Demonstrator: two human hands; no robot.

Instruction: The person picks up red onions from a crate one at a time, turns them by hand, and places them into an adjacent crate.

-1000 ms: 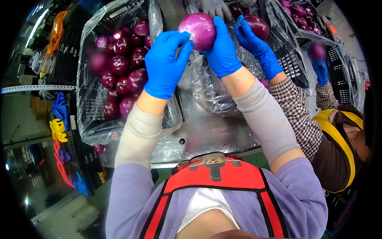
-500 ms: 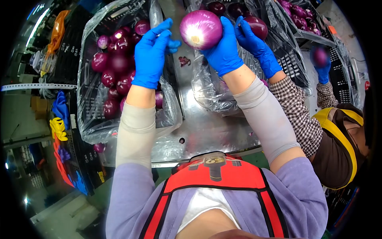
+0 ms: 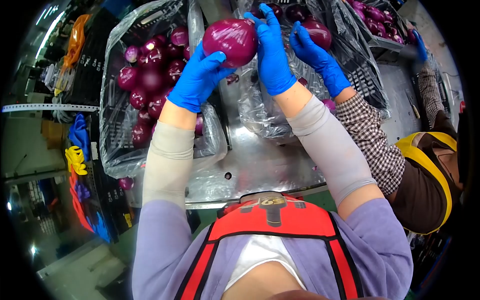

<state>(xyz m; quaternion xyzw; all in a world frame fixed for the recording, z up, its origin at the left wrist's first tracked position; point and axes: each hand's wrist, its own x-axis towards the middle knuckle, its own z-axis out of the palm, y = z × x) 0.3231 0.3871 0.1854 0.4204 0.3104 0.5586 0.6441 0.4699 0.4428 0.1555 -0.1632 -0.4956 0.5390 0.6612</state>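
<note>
Your left hand (image 3: 194, 82) grips the onion (image 3: 231, 42), thumb on its near side; your right hand (image 3: 274, 59) (contact unclear) stands just right of it, fingers parted.

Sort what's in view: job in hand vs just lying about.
Likely in the job: large onion, held in left hand; right hand, open beside it; plastic-lined onion crate.

Seemingly lying about: dark red scrap, orange item, yellow bundle.

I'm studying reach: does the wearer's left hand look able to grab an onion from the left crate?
Probably not: the left hand holds a large onion, though the plastic-lined crate is open on top.
</note>
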